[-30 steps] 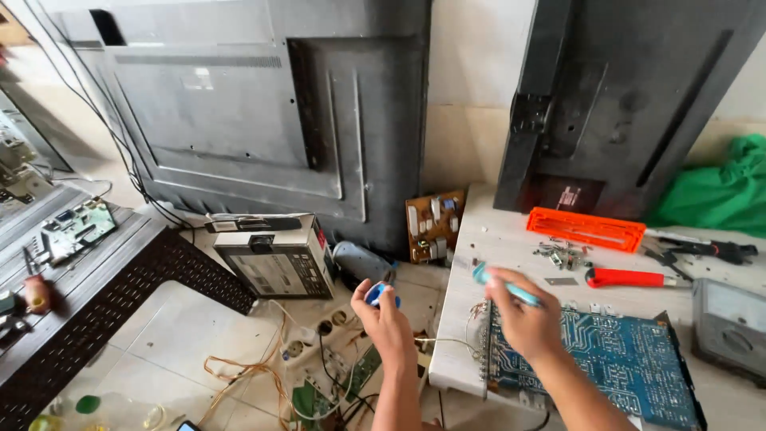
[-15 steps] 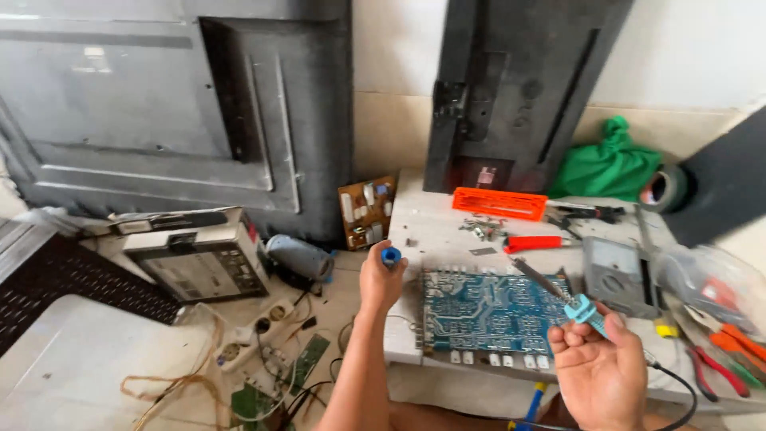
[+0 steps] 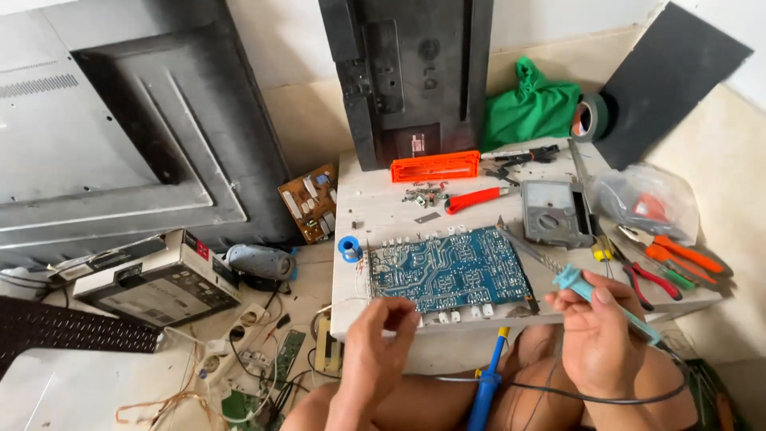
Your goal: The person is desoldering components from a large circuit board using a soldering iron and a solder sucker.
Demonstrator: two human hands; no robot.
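Hands low in frame, at the near edge of a small white table (image 3: 375,207). Right hand (image 3: 600,343) was wrapped around a teal-handled soldering iron (image 3: 586,289), metal tip slanting up-left over the right end of a blue circuit board (image 3: 448,269). Left hand (image 3: 381,342) was loosely curled, fingertips pinched together just below the board's near-left corner; whether anything thin sat between them, cannot tell. Board lay flat, centred at the table's near edge, a small blue solder spool (image 3: 349,247) just beside its left end.

Packages and labels: clear plastic bag (image 3: 648,199) with orange contents at the table's right side; long orange rectangular case (image 3: 436,166) at the back; white box-shaped device (image 3: 155,279) with a small red label on its corner down on the floor at left; small red-and-white sticker on the dark panel (image 3: 407,76) leaning on the wall. Grey multimeter (image 3: 554,212) sat right of the board, red-handled cutter (image 3: 475,199) behind it, pliers and screwdrivers (image 3: 666,263) crowding the right edge.

Open room: bare tabletop strip between board and orange case, left back corner mostly free. Right edge was packed. Floor at left was cluttered with wires, a brown board (image 3: 309,201) and a power strip (image 3: 227,351).
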